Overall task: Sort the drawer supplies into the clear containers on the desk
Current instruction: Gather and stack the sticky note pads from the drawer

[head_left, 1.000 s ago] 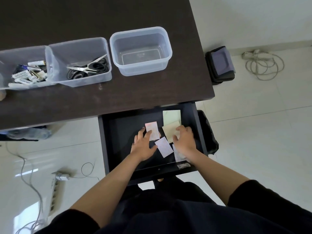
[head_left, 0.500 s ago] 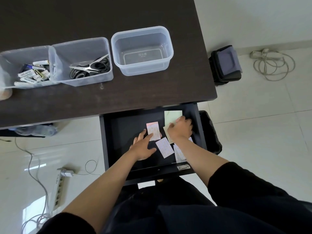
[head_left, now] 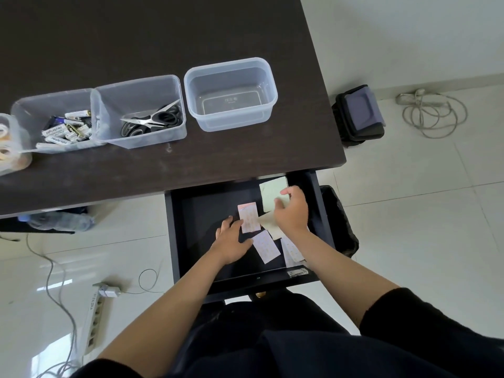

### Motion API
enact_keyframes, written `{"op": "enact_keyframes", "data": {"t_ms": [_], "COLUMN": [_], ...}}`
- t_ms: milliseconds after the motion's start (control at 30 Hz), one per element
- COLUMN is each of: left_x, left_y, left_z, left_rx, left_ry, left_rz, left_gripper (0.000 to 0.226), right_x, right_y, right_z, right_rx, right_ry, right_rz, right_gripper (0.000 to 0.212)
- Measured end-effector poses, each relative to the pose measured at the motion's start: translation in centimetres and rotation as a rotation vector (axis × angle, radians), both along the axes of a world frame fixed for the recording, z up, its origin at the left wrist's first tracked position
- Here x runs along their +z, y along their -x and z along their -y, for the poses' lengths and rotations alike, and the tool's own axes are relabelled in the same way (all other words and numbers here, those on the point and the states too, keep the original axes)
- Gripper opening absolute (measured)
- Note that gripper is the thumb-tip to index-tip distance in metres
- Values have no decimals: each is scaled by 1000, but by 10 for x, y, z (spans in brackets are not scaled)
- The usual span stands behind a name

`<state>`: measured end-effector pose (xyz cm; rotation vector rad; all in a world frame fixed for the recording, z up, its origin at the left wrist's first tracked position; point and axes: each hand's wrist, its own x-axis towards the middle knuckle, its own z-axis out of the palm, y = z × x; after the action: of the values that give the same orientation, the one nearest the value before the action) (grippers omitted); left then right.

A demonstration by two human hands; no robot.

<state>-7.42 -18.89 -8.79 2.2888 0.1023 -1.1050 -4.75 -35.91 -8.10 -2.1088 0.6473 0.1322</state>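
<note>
Fingers, left hand (head_left: 231, 240): lay spread and flat on the drawer (head_left: 191, 236) floor, fingertips touching the pink-edged sticker sheet (head_left: 248, 217); nothing gripped.
Fingers, right hand (head_left: 292, 209): were curled over the pale green note pad (head_left: 271, 190) at the drawer's rear right corner; whether they pinched it could not be told.
Cream note sheet (head_left: 268, 223): lay under the right hand, just right of the pink-edged sheet.
Second sticker sheet (head_left: 266, 246): lay tilted, nearer the drawer front, beside the left thumb.
Third sticker sheet (head_left: 291, 252): lay partly beneath the right wrist, near the drawer's right wall.
Metal clip (head_left: 297, 273): rested at the drawer's front right corner.
Empty clear container (head_left: 230, 92): stood on the desk (head_left: 163, 36), directly behind the drawer.
Scissors container (head_left: 140, 110): stood behind the drawer to its left, holding black-handled scissors (head_left: 152, 120).
Battery container (head_left: 54, 121): stood further left still, touching the scissors container.
</note>
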Motion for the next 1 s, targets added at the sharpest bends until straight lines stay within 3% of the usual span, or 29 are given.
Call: {"op": "enact_keyframes", "data": {"t_ms": [200,500,667,1000], "left_x": [20,47,54,45], "left_y": [3,4,-4,11], "left_z": [-1,6,-6,-33], "left_rx": [314,623,609,736], "left_ry": [150,536,652,581], "left_rz": [207,234,116,69], "left_gripper": [45,10,15,33], "right_x": [22,48,50,18], "right_y": [42,56,44,41], "right_z": [1,-14,-21,-24], "right_rx": [-99,6,86,53], "right_ry": [-141,-228,-304,-298], "right_rz": [146,275,247,-60], "right_gripper": [31,28,29,25]}}
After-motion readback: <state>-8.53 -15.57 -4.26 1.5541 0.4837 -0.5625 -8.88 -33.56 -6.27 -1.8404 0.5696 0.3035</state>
